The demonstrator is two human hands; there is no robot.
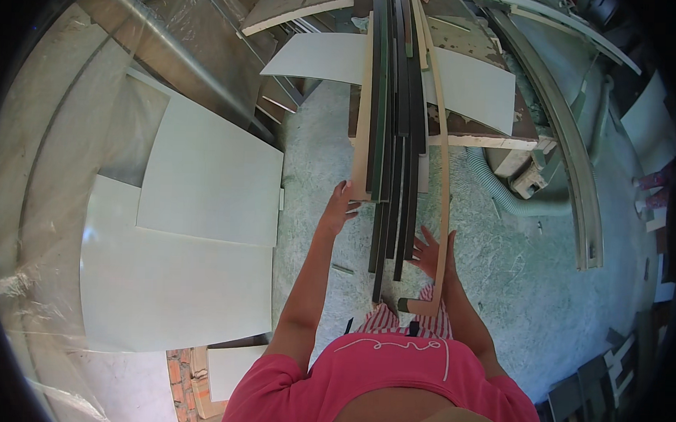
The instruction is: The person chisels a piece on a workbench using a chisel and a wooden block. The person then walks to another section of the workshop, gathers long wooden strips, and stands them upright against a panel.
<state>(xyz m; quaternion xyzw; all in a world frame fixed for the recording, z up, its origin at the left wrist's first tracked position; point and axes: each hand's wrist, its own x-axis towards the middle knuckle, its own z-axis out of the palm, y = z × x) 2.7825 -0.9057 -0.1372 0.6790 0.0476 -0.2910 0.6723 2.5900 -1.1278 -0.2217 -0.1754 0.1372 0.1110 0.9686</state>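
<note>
A bundle of long narrow strips, mostly black and dark green (403,161), extends from the work table toward me, its near ends overhanging the floor. My left hand (341,208) is at the bundle's left side, fingers apart, by the near end of a tan board (362,137); whether it touches the board is hard to tell. On the right, a long thin light-brown strip (443,155) runs down to a bent near end beside my striped trousers. It crosses over my right hand (430,256), whose fingers spread leftward toward the black strips, with the thumb on its other side.
White panels (201,281) lean at the left beside plastic sheeting (65,149). White boards (472,89) lie on the table (523,128). A ribbed hose (502,198) and a long metal rail (570,159) are at the right. Dark offcuts (584,398) lie lower right.
</note>
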